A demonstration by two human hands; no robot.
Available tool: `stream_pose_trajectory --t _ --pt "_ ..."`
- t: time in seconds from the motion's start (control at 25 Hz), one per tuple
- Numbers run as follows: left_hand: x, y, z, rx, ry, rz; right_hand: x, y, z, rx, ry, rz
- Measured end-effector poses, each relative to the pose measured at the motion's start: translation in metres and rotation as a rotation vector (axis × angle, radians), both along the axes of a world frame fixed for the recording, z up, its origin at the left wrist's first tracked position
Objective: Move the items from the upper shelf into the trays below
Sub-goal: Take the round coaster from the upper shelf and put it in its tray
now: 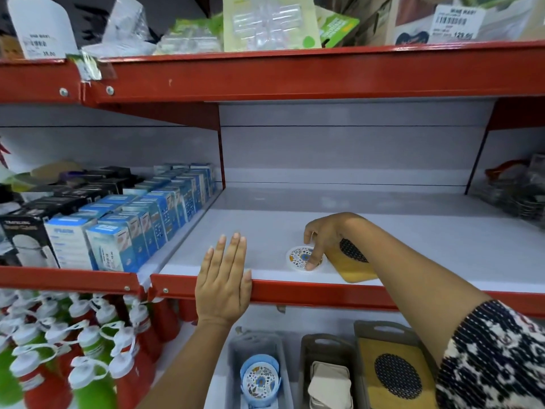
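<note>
A round white coaster [298, 255] with a floral print lies near the front edge of the white shelf [413, 246]. My right hand [327, 234] reaches over it, fingertips touching the coaster, not gripping it. Beside it, partly under my wrist, lies a yellow board with a black dotted circle [351, 267]. My left hand [224, 278] rests flat, fingers straight, on the shelf's red front rail. Below stand three trays: a grey one [277, 343] holding matching coasters in a blue holder, a brown one [312, 349] with beige squares, and another [383, 329] with a yellow board.
Blue and black boxes [132, 228] fill the shelf section to the left. Red and green bottles with white caps [73, 343] crowd the lower left. Metal items [522, 196] sit at the right end. Packaged goods [265, 22] line the top shelf.
</note>
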State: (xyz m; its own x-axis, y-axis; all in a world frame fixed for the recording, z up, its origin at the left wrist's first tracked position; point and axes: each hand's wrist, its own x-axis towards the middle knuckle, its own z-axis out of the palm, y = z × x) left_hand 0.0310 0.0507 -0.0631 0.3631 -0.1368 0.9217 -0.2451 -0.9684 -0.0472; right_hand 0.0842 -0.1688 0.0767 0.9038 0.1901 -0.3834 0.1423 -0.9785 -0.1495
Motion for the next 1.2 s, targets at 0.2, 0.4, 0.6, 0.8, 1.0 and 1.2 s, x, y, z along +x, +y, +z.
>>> stream_pose_trajectory --t 0.2,0.4,0.6,0.8,1.0,1.2 --pt "-0.001 0.0 0.001 0.0 0.016 0.004 0.0 0.004 0.003 -0.021 0.028 0.025" --pt "0.0 0.0 0.0 -0.002 0.004 0.002 -0.002 0.005 0.011 0.172 0.05 -0.04" --pt "0.002 0.0 -0.001 0.005 -0.021 0.001 -0.022 -0.016 0.007 0.581 -0.153 -0.205" --pt "0.003 0.0 0.001 0.008 -0.035 0.007 -0.087 -0.026 -0.014 1.158 -0.228 -0.375" --pt "0.003 0.0 -0.002 0.024 -0.01 0.031 -0.156 -0.014 -0.057 1.378 -0.156 -0.37" --pt "0.002 0.0 -0.002 0.03 -0.015 0.03 -0.169 0.019 -0.153 1.33 0.057 -0.566"
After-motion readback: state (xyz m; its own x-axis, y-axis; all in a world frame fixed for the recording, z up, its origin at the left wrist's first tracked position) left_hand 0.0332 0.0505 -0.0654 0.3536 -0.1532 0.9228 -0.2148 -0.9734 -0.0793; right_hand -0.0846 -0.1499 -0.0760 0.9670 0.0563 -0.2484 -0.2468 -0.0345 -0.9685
